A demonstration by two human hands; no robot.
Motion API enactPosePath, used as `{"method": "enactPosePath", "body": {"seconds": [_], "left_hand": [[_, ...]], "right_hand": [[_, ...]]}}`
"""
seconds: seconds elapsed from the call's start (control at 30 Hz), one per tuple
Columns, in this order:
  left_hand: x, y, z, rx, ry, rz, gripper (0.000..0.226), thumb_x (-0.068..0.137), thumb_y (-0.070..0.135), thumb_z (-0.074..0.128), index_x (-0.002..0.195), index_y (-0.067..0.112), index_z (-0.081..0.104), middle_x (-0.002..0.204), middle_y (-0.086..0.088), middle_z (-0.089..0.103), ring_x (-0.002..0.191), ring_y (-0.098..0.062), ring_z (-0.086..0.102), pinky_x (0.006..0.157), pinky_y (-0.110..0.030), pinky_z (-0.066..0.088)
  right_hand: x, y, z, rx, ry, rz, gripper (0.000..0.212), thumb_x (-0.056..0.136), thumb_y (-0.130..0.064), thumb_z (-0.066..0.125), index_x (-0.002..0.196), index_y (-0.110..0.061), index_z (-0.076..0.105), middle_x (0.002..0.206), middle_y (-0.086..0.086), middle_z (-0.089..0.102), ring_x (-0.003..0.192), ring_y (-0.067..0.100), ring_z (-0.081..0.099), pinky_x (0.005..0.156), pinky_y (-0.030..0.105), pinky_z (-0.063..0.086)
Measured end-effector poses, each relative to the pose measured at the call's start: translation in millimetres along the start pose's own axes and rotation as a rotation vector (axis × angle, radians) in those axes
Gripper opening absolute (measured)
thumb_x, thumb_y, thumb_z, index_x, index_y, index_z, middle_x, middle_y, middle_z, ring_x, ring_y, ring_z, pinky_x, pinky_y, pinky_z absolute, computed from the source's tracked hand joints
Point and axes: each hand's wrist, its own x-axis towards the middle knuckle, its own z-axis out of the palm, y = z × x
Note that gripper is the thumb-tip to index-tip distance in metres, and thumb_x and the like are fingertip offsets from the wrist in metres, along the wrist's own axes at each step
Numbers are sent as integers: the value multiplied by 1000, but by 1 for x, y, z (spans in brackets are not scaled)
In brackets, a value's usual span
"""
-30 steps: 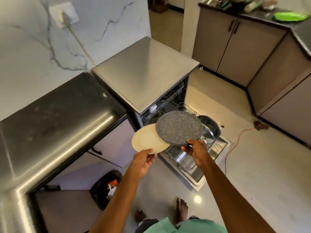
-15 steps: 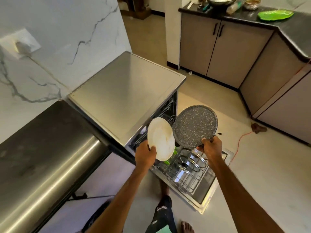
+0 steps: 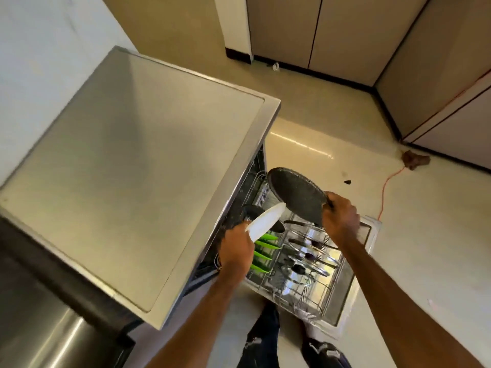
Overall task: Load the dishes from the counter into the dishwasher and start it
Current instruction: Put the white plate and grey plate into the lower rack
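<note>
The person has leaned in closer over the open dishwasher [image 3: 138, 166] than half a second ago, and both dishes have come down toward the pulled-out lower rack [image 3: 313, 290]. The left hand [image 3: 235, 248] grips the cream plate [image 3: 265, 220] by its lower rim. That plate showed its broad face a moment back, but now it is turned almost edge-on and hangs just above the row of green plates [image 3: 261, 252] standing at the rack's left side. I cannot tell whether it touches them. The right hand [image 3: 340, 217] clasps the edge of the dark speckled plate [image 3: 296, 196], fingers curled round the rim. This plate is tilted steeply and held over the back of the rack, near the machine's opening, lower than before. The two plates overlapped earlier; now their near edges sit just beside each other. Shiny lids and utensils [image 3: 305, 261] lie in the middle of the rack, below the right wrist. An orange cord [image 3: 385, 191] trails across the pale floor beyond the open door [image 3: 368, 232], with cabinet fronts [image 3: 345, 35] behind it.
</note>
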Motion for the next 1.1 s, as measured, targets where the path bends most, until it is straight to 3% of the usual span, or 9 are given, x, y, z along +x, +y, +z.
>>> {"method": "enactPosePath", "body": {"seconds": [0.07, 0.13, 0.23, 0.33, 0.4, 0.5, 0.63, 0.7, 1.1], "left_hand": [[21, 1, 17, -20, -1, 5, 36, 106, 23, 46, 141, 20, 56, 131, -9, 64, 120, -25, 61, 95, -33, 51], [42, 5, 31, -4, 68, 18, 34, 106, 23, 47, 138, 23, 59, 124, -7, 69, 112, -21, 66, 82, -25, 51], [70, 8, 54, -25, 176, 17, 32, 101, 14, 55, 129, 24, 68, 110, -6, 74, 99, -22, 69, 69, -22, 41], [92, 0, 80, -104, 296, -4, 34, 94, 5, 61, 121, 21, 72, 103, -6, 76, 93, -24, 71, 69, -26, 47], [103, -7, 97, -147, 341, -31, 34, 94, 5, 60, 123, 19, 71, 108, -9, 75, 99, -26, 69, 74, -26, 44], [113, -16, 112, -152, 391, -39, 32, 97, 9, 59, 124, 21, 70, 117, -8, 73, 108, -26, 67, 80, -25, 45], [122, -24, 122, -186, 465, -22, 29, 96, 8, 61, 120, 19, 74, 118, -7, 74, 108, -29, 68, 84, -31, 50], [126, -28, 125, -216, 472, -75, 29, 96, 10, 61, 120, 18, 74, 118, -8, 74, 109, -31, 68, 87, -39, 53], [133, -47, 122, -283, 474, -187, 28, 98, 18, 61, 124, 15, 71, 119, -8, 73, 109, -27, 69, 88, -45, 59]], "right_hand": [[24, 7, 18, -15, -41, 4, 22, 98, -8, 54, 108, -17, 71, 84, 1, 66, 70, 20, 59, 62, 28, 46], [47, 14, 34, -10, -82, -26, 30, 97, -7, 53, 116, -22, 72, 91, 5, 73, 73, 23, 66, 69, 38, 56], [81, 26, 64, -9, -114, -80, 43, 92, -5, 50, 119, -30, 71, 98, 8, 76, 77, 30, 70, 77, 48, 60], [111, 39, 98, -75, -182, -127, 45, 89, -4, 51, 118, -31, 72, 104, 6, 75, 93, 33, 69, 84, 40, 54], [128, 51, 126, -100, -227, -169, 44, 88, -5, 56, 121, -30, 71, 111, 3, 75, 101, 30, 69, 86, 36, 51], [140, 64, 165, -166, -317, -237, 42, 90, -8, 63, 126, -30, 67, 111, 4, 75, 96, 23, 70, 79, 27, 50], [148, 74, 202, -211, -354, -297, 44, 94, -3, 58, 130, -28, 64, 116, 12, 73, 91, 28, 72, 80, 44, 61], [151, 78, 212, -239, -376, -298, 44, 97, -7, 58, 135, -29, 61, 117, 13, 72, 88, 29, 72, 77, 45, 62], [163, 76, 238, -218, -470, -280, 39, 100, -6, 53, 136, -19, 60, 112, 15, 72, 73, 22, 68, 55, 24, 49]]}}
